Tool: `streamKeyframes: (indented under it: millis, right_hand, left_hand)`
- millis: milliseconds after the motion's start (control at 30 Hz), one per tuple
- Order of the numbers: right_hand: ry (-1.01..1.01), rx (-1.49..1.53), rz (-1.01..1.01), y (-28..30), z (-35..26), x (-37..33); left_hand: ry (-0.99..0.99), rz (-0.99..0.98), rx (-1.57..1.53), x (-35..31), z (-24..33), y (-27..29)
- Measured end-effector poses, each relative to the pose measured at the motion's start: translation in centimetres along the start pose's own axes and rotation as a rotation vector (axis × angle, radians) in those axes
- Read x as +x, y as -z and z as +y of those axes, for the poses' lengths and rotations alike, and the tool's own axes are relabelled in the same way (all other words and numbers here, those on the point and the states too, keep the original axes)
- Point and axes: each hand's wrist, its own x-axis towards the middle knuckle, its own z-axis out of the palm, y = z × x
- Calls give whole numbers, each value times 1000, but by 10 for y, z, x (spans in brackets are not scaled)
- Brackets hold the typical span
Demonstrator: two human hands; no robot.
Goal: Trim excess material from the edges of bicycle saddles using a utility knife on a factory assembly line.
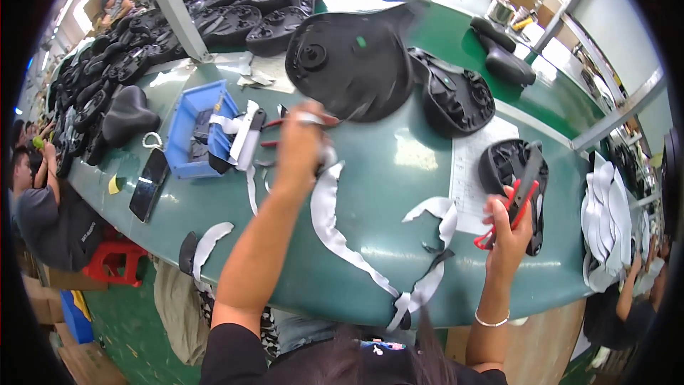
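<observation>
My left hand (pixel 301 144) is smeared by motion at the near edge of a large black bicycle saddle (pixel 349 64), which lies underside up and is blurred too. Whether the fingers grip it cannot be seen. A tool with red handles (pixel 272 123) lies just left of that hand. My right hand (pixel 509 232) is closed round a red-and-dark-grey hand tool (pixel 526 196), shears-like, with its dark end pointing up and away. Behind this tool lies a smaller black saddle underside (pixel 499 164). A long white trimmed strip (pixel 329 224) curls across the table between my forearms.
A blue bin (pixel 182 139) holding small parts stands left, with a phone (pixel 149 184) beside it. Many black saddles (pixel 135 50) are heaped far left. Another saddle underside (pixel 456 93) lies beyond centre. White cut pieces (pixel 605 221) are stacked right. Metal posts (pixel 178 14) rise from the table.
</observation>
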Motion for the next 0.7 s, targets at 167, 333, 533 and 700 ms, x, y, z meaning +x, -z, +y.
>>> streamKeyframes:
  millis: [167,333,533,700]
  right_hand:
    - [-169,165,-109,-43,51,82]
    - [-182,162,-130,-69,83,131]
    - [-456,369,-468,-81,47,29]
    - [-623,30,-1038,-33,13,-64]
  left_hand:
    - [-566,-1389,761,-96,-23,-48]
    - [124,-1476,184,-83,23,-25]
    - [333,-213,-276,-53,-11,15]
    - [441,-273,-290,-51,-5,15]
